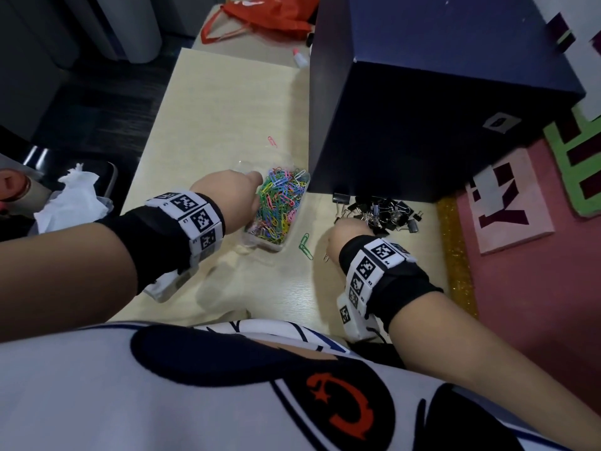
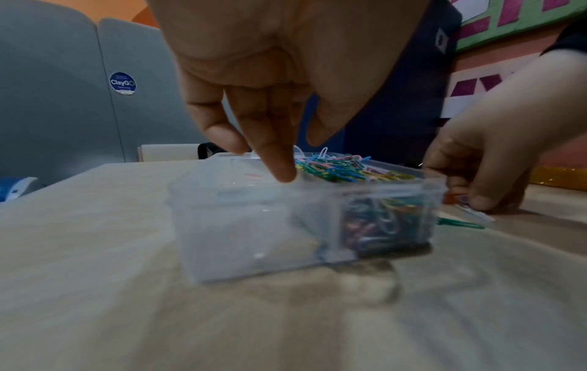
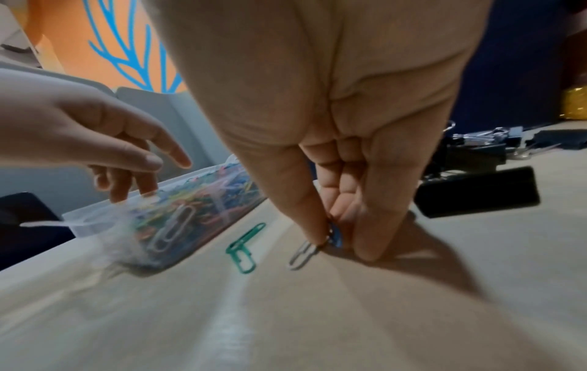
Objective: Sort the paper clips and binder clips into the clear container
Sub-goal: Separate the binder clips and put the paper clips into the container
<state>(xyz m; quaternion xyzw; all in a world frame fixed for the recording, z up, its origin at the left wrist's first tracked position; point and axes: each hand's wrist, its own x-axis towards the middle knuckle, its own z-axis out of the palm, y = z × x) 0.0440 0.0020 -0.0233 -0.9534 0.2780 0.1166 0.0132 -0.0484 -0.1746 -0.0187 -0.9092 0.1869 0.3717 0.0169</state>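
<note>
Pale wood-grain laminate covers the desk (image 1: pixel 227 102), smooth with a dull sheen, set against a dark navy box (image 1: pixel 422 102) and a pink wall.

Fingertips of the right hand (image 3: pixel 343 155) press down onto the desktop, thumb and forefinger pinched on a small cluster of paper clips (image 3: pixel 333 236): a blue one between the pads and a silver wire loop poking out toward the camera. Just beside them lie two green paper clips (image 3: pixel 243 247), linked in a bent V and flat on the laminate. Behind this hand sits a heap of black binder clips (image 1: pixel 380 209) with shiny wire handles.

The left hand (image 2: pixel 270 82) hangs over the clear container (image 2: pixel 254 226), fingers loosely spread, the forefinger tip touching its rim; it grips nothing. That rectangular box of thin see-through plastic is divided, with one compartment heaped with multicoloured paper clips (image 1: pixel 281 203). A lone pink paper clip (image 1: pixel 272 141) lies farther back.
</note>
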